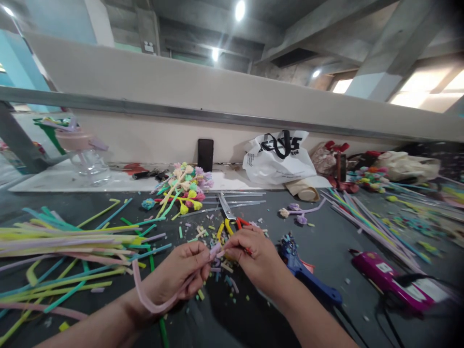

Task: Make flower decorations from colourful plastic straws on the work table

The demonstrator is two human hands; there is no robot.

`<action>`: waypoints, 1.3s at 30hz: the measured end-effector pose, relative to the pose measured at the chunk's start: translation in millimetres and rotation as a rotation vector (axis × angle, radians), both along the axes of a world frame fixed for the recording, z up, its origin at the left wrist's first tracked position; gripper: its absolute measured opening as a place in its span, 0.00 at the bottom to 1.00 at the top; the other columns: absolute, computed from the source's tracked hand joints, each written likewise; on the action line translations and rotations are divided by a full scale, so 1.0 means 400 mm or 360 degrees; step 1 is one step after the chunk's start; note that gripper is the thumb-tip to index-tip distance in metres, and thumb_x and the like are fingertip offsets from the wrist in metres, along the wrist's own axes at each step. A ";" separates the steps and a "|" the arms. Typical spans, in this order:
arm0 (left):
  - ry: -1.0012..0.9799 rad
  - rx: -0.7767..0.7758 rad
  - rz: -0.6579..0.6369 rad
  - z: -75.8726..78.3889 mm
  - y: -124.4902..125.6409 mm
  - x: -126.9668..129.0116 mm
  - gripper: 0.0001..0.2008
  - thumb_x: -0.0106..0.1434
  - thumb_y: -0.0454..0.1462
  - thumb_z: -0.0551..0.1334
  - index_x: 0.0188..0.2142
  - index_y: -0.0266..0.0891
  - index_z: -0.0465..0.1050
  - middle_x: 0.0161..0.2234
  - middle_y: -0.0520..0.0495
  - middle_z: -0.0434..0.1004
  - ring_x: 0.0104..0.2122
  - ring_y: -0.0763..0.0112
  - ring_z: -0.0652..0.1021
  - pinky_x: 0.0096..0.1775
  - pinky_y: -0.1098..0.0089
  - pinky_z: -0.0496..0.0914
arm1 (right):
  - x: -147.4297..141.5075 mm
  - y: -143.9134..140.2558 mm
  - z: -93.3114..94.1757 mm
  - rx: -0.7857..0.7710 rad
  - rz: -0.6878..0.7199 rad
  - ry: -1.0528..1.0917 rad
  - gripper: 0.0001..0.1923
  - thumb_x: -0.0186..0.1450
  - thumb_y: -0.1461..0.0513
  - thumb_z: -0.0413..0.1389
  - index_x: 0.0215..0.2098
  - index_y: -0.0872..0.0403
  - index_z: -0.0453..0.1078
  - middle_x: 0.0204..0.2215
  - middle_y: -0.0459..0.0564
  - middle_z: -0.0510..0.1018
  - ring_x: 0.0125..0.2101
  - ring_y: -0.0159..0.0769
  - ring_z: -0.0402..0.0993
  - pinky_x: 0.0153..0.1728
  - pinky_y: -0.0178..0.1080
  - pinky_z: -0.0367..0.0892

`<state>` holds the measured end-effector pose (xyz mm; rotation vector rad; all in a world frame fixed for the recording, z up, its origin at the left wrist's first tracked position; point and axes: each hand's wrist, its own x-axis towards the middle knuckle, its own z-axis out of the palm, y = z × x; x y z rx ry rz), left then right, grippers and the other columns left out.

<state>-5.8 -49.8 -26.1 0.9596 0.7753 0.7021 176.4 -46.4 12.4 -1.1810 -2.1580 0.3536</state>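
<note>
My left hand [192,268] is closed around a pale pink pipe cleaner [155,305], whose long tail loops back below the wrist. Its short lilac-pink end [214,250] sticks out between the thumb and forefinger. The fingertips of my right hand [250,249] pinch at that same end, close against the left fingers. A small red piece shows under the right fingers, mostly hidden. Just beyond the hands lie scissors [225,205] with yellow and red handles, the blades pointing away. Cut pipe-cleaner bits [232,282] are scattered below and around both hands.
Loose pipe cleaners [72,241] pile up at left. Pipe-cleaner flowers [186,186] lie behind the hands. At right are a blue glue gun [311,278], a magenta corded tool [391,280] and more stems [373,227]. A phone [205,154], white bag [279,157] and clear jug [87,162] stand behind.
</note>
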 end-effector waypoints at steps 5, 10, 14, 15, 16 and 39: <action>-0.0025 -0.0017 0.0015 0.000 -0.001 0.001 0.14 0.57 0.45 0.57 0.23 0.38 0.62 0.11 0.60 0.59 0.07 0.86 0.54 0.10 0.80 0.44 | 0.001 0.003 -0.001 -0.0130 -0.0031 0.0089 0.05 0.56 0.68 0.56 0.25 0.51 0.69 0.22 0.40 0.75 0.26 0.30 0.68 0.39 0.38 0.56; 0.0048 -0.0014 0.0015 0.003 -0.002 0.007 0.14 0.57 0.46 0.57 0.22 0.38 0.61 0.10 0.60 0.58 0.07 0.85 0.55 0.10 0.81 0.45 | -0.008 -0.006 -0.002 -0.0062 -0.0032 0.0079 0.06 0.55 0.68 0.57 0.24 0.51 0.67 0.22 0.39 0.74 0.27 0.30 0.68 0.43 0.40 0.53; 0.0103 -0.0003 0.0004 0.001 -0.002 0.007 0.14 0.57 0.46 0.56 0.23 0.38 0.61 0.11 0.59 0.60 0.07 0.85 0.55 0.09 0.81 0.46 | -0.010 -0.012 0.001 -0.0002 0.0006 0.0025 0.06 0.57 0.68 0.55 0.25 0.51 0.67 0.22 0.38 0.74 0.26 0.28 0.69 0.45 0.41 0.49; 0.0106 0.0001 0.0008 0.001 -0.002 0.007 0.14 0.57 0.46 0.57 0.23 0.38 0.61 0.12 0.59 0.61 0.07 0.85 0.56 0.09 0.81 0.46 | -0.011 -0.014 0.002 0.0015 0.0014 -0.0006 0.06 0.57 0.68 0.55 0.25 0.51 0.67 0.23 0.39 0.75 0.27 0.28 0.69 0.45 0.41 0.49; 0.0110 0.0004 0.0016 0.002 -0.002 0.007 0.14 0.56 0.46 0.57 0.23 0.38 0.61 0.12 0.59 0.62 0.07 0.86 0.56 0.09 0.81 0.46 | -0.012 -0.016 0.004 0.0039 0.0017 -0.0038 0.06 0.58 0.68 0.54 0.25 0.51 0.67 0.23 0.40 0.75 0.27 0.29 0.70 0.45 0.41 0.49; 0.0142 0.0093 -0.0014 0.005 -0.008 0.012 0.15 0.56 0.47 0.57 0.23 0.37 0.60 0.13 0.59 0.62 0.07 0.87 0.56 0.09 0.82 0.45 | -0.015 -0.017 -0.023 0.0323 -0.0020 -0.0203 0.08 0.59 0.69 0.50 0.26 0.52 0.67 0.23 0.43 0.73 0.29 0.32 0.68 0.47 0.44 0.46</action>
